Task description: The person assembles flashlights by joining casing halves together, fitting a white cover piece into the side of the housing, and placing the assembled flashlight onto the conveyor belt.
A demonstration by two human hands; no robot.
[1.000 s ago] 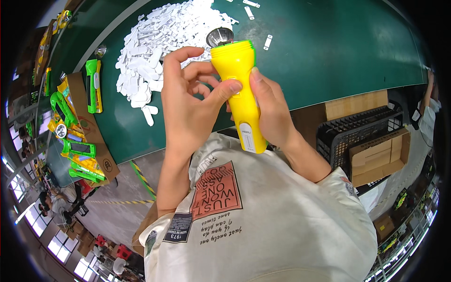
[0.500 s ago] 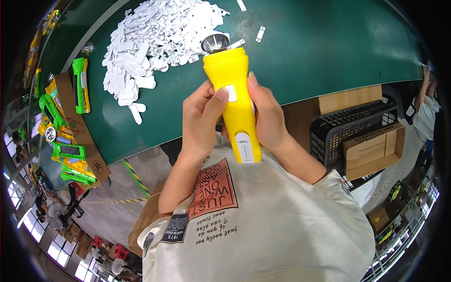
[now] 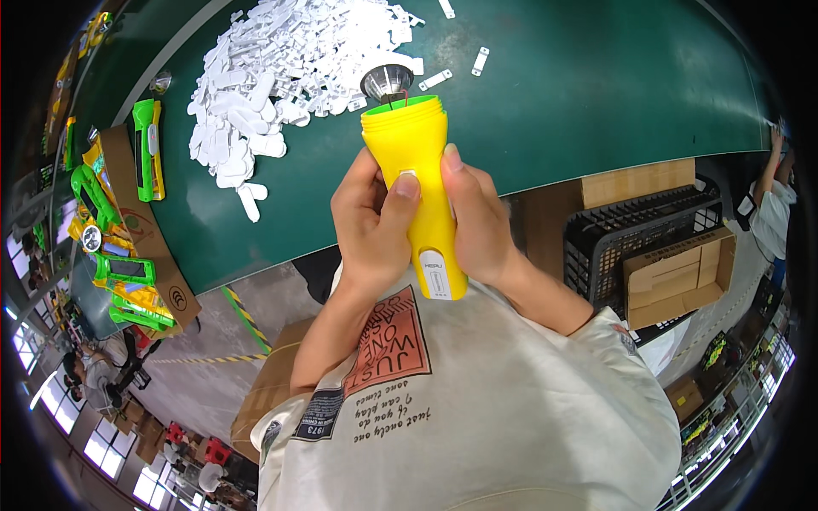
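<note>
Between both hands I hold a yellow flashlight body, its wide threaded end pointing away from me over the table edge. A reflector hangs off that end on thin wires, and a green rim shows inside the opening. My left hand wraps the left side, its thumb lying on the small white switch piece, which it mostly covers. My right hand grips the other side, thumb pointing up along the body. Beyond the flashlight, a large heap of small white plastic parts covers part of the table.
The green table bears a few loose white pieces. At left, a cardboard box holds green and yellow flashlights, with another green-yellow flashlight beside it. Right of me stand a black crate and an open carton.
My left thumb has moved onto the switch piece and now covers most of it. The flashlight's open end has tipped, showing the green rim and the reflector's wires.
</note>
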